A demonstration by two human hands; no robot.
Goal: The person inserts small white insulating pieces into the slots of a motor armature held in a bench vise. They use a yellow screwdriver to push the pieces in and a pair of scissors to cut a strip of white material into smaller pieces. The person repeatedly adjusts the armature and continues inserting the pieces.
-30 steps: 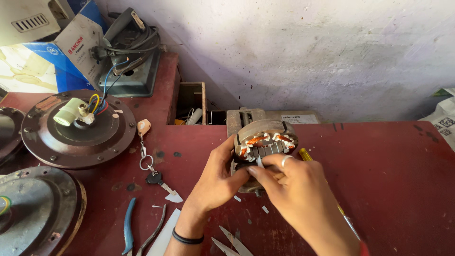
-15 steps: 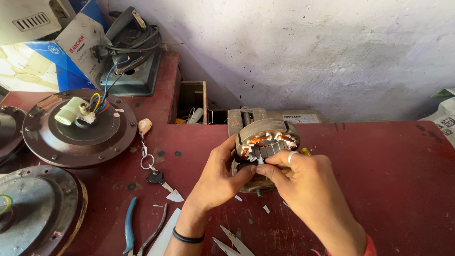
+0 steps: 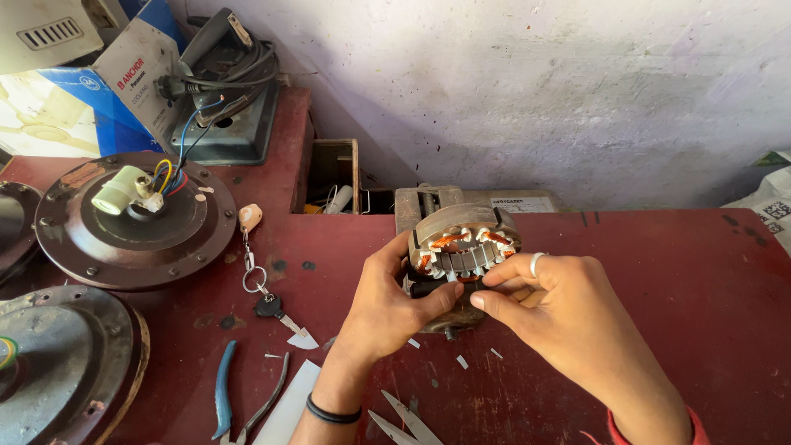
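Motor stator [image 3: 461, 247] with copper windings at table [image 3: 659, 288] centre, tilted up. Left hand [image 3: 387, 309] wraps its 9 o'clock side, thumb across front. Right hand [image 3: 560, 317] pinches at front slots from 4 o'clock. Key [image 3: 268, 306] at 9, pliers [image 3: 227, 395] at 8, fan housing [image 3: 136, 218] at 10.

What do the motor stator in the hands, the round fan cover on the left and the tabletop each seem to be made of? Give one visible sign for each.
Motor stator: grey stacked steel, probably, with copper-coloured windings; dull metal shows between white slot liners.
Round fan cover: likely painted metal, dark brown, with bolt heads around its rim.
Tabletop: hard to tell; it is a red-painted surface, scuffed and stained.
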